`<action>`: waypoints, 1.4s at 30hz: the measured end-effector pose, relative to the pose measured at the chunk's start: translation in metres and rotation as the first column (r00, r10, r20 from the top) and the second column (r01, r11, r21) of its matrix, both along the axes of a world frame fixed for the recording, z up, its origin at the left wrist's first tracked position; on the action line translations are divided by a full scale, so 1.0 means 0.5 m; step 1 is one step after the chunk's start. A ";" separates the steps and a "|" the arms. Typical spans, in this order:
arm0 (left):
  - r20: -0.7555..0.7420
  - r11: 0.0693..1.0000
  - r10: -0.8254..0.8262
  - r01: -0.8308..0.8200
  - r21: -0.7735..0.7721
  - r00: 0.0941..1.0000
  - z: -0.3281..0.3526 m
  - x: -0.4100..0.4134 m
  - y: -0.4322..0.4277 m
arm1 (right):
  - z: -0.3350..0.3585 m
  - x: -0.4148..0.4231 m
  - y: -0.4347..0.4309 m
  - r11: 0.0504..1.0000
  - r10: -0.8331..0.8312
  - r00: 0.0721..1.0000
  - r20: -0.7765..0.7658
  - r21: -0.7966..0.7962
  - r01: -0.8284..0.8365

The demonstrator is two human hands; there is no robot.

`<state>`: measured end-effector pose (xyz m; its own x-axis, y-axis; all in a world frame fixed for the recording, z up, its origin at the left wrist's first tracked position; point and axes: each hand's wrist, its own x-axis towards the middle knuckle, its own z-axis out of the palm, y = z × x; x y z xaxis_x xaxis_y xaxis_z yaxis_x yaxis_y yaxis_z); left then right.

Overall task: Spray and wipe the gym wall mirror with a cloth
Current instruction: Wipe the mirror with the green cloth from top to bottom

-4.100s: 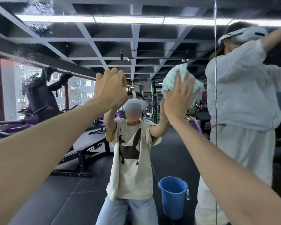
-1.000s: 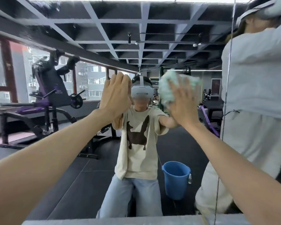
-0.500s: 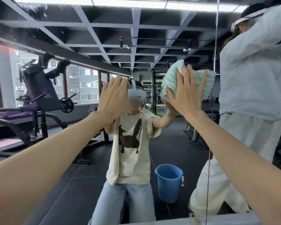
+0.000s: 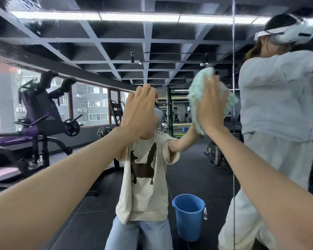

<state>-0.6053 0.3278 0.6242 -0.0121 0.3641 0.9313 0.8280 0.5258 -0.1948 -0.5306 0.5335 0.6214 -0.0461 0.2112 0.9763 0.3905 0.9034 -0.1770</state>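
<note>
Vs half a sec ago, L hand (image 4: 139, 112) is sitting further right, now covering the reflected headset. R hand (image 4: 212, 107) is closing its fingers up from their spread, and the cloth (image 4: 194, 103) is hanging lower, down to the wrist.

Far left, a purple machine (image 4: 43, 114) is showing in the mirror (image 4: 116, 42); its white label is too small to read. L hand is lying flat on the glass, fingers straight and together. Behind it the wearer's reflection is showing a cream tee w/ a brown animal print. Low centre, a blue bucket (image 4: 188, 215) is standing on the dark floor, w/ a small clear bottle (image 4: 205, 213) just beside it on the right. R hand, palm flat, fingers near together and blurred, is pressing the pale green cloth to the mirror at head height. A weight plate (image 4: 214, 154) is carrying white rim lettering, unreadable. Right of a vertical seam (image 4: 233, 159), a person in white (image 4: 275, 114) w/ a headset is raising an arm.
</note>
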 end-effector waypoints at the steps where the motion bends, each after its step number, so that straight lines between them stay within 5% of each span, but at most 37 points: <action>1: -0.028 1.000 0.013 -0.013 -0.016 1.000 0.000 0.000 0.000 | 0.018 0.013 0.013 0.987 -0.020 0.997 -0.076 -0.158 0.007; 4: -0.046 0.999 0.029 -0.030 -0.014 0.999 0.011 -0.004 -0.001 | 0.058 0.005 -0.027 0.940 -0.032 0.980 -0.197 -0.339 -0.038; 6: -0.024 1.000 0.023 -0.023 0.019 0.999 0.022 -0.002 -0.002 | 0.046 -0.029 -0.088 0.989 0.067 0.987 -0.145 -0.121 -0.085; 8: 0.000 0.999 0.025 -0.025 0.028 1.000 0.030 0.001 -0.004 | 0.007 -0.054 -0.114 0.976 0.085 0.983 0.165 0.186 -0.116; 10: -0.005 0.999 0.029 -0.029 0.029 1.000 0.036 -0.005 -0.012 | 0.008 -0.034 -0.082 0.943 0.022 0.951 0.309 0.309 -0.123; 16: 0.059 0.995 -0.061 0.056 0.084 0.996 0.005 -0.026 -0.031 | 0.032 0.007 -0.029 0.984 0.051 0.991 -0.123 -0.161 -0.071; 20: 0.075 0.996 -0.080 0.078 0.037 0.994 -0.035 -0.021 -0.027 | -0.134 -0.030 -0.047 0.970 0.011 0.986 0.164 0.238 -0.050; 22: 0.055 0.997 -0.068 0.069 -0.026 0.996 -0.057 -0.016 -0.034 | -0.162 -0.015 -0.021 0.964 0.001 0.982 0.188 0.260 -0.051; 26: 0.047 0.994 -0.039 0.043 -0.099 0.998 -0.096 -0.017 -0.061 | -0.177 0.016 0.001 0.972 0.032 0.989 -0.144 -0.224 -0.064; 28: 0.053 0.996 -0.026 0.031 -0.087 0.998 -0.115 -0.025 -0.074 | -0.222 -0.005 -0.038 0.948 -0.003 0.978 -0.210 -0.313 -0.064; 34: 0.150 0.998 0.017 -0.009 -0.058 0.988 -0.158 -0.042 -0.118 | -0.333 -0.021 -0.049 0.971 0.093 0.970 0.224 0.194 -0.138; 37: 0.146 0.998 0.052 -0.046 -0.045 0.988 -0.157 -0.051 -0.146 | -0.235 0.003 -0.020 0.983 0.128 0.990 -0.061 -0.123 -0.135; 39: 0.176 0.997 0.061 -0.054 -0.048 0.983 -0.158 -0.056 -0.158 | -0.160 -0.012 -0.055 0.895 0.146 0.935 -0.324 -0.358 -0.264; 41: 0.195 0.997 0.070 -0.061 -0.050 0.978 -0.157 -0.058 -0.164 | -0.141 -0.056 -0.133 0.905 0.285 0.912 -0.294 -0.231 -0.357; 42: 0.203 0.997 0.069 -0.061 -0.042 0.977 -0.156 -0.058 -0.166 | -0.160 -0.085 -0.175 0.952 0.300 0.951 -0.072 -0.042 -0.304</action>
<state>-0.6345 0.2447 0.5464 -0.2248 0.3890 0.8934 0.8166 0.5755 -0.0451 -0.5729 0.4461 0.5413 -0.0533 0.2474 0.9674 0.0873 0.9663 -0.2423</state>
